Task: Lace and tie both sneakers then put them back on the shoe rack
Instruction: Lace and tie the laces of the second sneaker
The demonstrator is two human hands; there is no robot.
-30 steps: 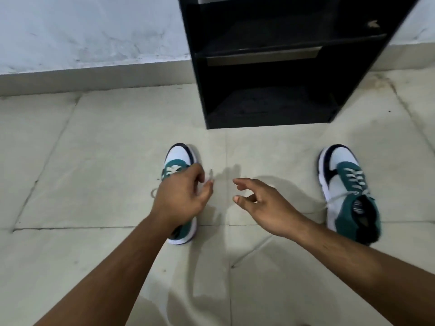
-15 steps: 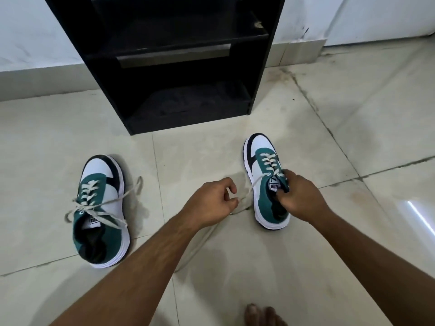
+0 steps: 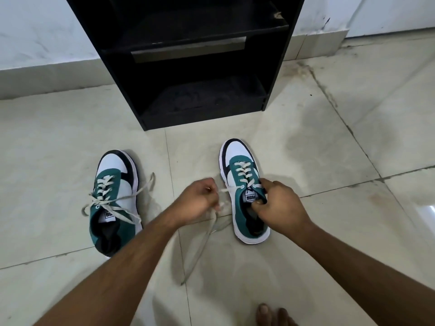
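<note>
Standing against the pale wall, a black shoe rack faces the viewer with two dark shelves showing; its base sits on the tiled floor, just beyond the toes of both sneakers. Nothing lies between the shoes and the lower shelf. Bare toes enter at the bottom edge, well apart from the shoes.

Left sneaker: on the floor left of centre, upright on its sole, toe toward the rack. Green upper, white toe panel, dark trim, white sole. Pale laces threaded through the eyelets and crossed loosely over the tongue, ends splayed to both sides; whether a knot is formed cannot be told.

Right sneaker: on the floor right of centre, upright, toe toward the rack. Same colours, laces crossed neatly up to the tongue label.

Left hand: between the two shoes, fingers curled closed, pinching the lace that runs out taut from the right sneaker's top eyelet; the free end trails down across the floor toward the viewer.

Right hand: over the right sneaker's collar, fingers closed on the tongue area, covering the shoe's opening. Whether a lace end is also in this grip cannot be told.
</note>
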